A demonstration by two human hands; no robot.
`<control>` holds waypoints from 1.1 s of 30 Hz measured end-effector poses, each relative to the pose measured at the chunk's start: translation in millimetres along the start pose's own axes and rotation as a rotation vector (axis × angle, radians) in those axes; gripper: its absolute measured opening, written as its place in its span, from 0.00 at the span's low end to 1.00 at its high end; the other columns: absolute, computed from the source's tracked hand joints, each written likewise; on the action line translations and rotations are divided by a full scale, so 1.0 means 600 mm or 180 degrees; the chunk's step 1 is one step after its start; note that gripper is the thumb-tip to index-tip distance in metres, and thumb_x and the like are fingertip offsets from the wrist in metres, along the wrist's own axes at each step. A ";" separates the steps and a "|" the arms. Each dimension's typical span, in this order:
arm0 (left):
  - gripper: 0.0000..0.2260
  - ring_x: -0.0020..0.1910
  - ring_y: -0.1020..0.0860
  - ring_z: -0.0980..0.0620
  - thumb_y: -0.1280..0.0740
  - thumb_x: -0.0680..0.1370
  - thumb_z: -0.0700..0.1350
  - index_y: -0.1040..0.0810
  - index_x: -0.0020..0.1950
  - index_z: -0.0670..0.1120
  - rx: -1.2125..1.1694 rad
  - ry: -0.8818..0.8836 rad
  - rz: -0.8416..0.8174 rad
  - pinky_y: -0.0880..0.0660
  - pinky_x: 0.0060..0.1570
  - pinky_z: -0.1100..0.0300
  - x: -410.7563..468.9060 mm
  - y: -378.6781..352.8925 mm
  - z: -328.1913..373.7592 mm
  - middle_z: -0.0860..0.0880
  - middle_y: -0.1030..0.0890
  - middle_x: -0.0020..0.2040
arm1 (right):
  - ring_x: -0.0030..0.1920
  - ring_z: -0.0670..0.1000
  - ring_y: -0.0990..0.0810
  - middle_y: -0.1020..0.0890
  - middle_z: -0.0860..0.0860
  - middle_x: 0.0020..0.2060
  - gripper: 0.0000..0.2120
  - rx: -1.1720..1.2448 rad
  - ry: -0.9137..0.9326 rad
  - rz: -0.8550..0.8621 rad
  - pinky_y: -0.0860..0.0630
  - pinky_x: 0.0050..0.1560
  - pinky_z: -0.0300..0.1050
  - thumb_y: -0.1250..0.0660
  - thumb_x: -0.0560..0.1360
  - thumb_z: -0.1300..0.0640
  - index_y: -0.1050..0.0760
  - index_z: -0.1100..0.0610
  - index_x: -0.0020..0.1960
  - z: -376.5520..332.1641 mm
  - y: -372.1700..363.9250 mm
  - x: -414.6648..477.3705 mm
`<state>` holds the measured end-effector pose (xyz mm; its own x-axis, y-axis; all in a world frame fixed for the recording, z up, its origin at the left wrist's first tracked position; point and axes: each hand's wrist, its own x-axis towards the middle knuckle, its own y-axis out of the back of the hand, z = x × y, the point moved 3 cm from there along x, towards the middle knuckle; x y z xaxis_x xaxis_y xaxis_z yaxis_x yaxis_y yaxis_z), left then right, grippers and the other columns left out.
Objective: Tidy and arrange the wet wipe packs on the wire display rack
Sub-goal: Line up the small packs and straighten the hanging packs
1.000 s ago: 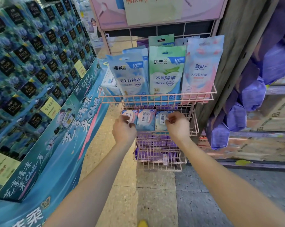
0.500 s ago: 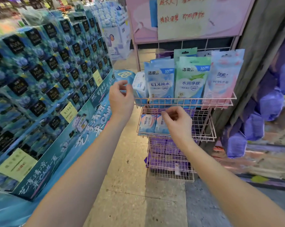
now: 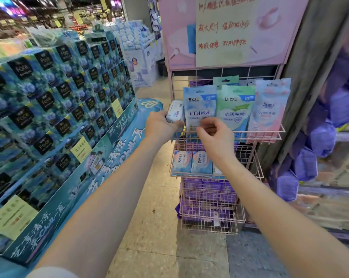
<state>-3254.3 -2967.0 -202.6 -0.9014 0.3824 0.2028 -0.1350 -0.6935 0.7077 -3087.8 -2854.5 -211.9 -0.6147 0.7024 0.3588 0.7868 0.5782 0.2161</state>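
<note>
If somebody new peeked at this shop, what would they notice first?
Probably the three tall wipe packs, a blue pack, a green pack and a pink pack, standing in a row on the top shelf of the pink wire rack. Next, the left hand gripping a white wipe pack at that shelf's left end, and the wall of blue boxes on the left.

Glossy plastic film wraps the wet wipe packs (image 3: 199, 109); the wire display rack (image 3: 256, 137) is pink-coated metal; below it, speckled polished floor (image 3: 155, 227).
</note>
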 end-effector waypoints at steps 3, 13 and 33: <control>0.14 0.44 0.19 0.48 0.24 0.72 0.57 0.16 0.53 0.53 -0.0500 -0.0234 0.0409 0.28 0.35 0.58 -0.015 0.011 -0.003 0.48 0.17 0.48 | 0.48 0.39 0.18 0.16 0.42 0.48 0.14 0.0086 -0.0043 -0.0138 0.20 0.54 0.38 0.30 0.77 0.59 0.19 0.54 0.62 -0.003 0.000 -0.001; 0.27 0.63 0.24 0.49 0.22 0.74 0.49 0.22 0.70 0.42 -0.0987 -0.1396 0.1842 0.28 0.64 0.61 -0.154 0.053 0.036 0.44 0.22 0.63 | 0.51 0.38 0.17 0.15 0.45 0.52 0.14 0.0771 -0.0096 -0.0218 0.21 0.53 0.35 0.31 0.79 0.54 0.19 0.56 0.63 -0.013 -0.003 -0.005; 0.26 0.61 0.25 0.44 0.24 0.73 0.55 0.19 0.67 0.42 -0.0220 -0.2267 0.1120 0.29 0.65 0.54 -0.257 -0.099 0.049 0.42 0.23 0.63 | 0.55 0.61 0.16 0.16 0.60 0.55 0.20 0.1911 -0.0874 -0.1005 0.21 0.59 0.63 0.27 0.74 0.65 0.19 0.51 0.64 0.055 0.088 -0.013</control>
<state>-3095.2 -2966.7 -255.8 -0.4195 0.4159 0.8069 0.0624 -0.8735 0.4827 -3043.0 -2815.7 -233.5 -0.8610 0.4978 0.1041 0.4521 0.8430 -0.2916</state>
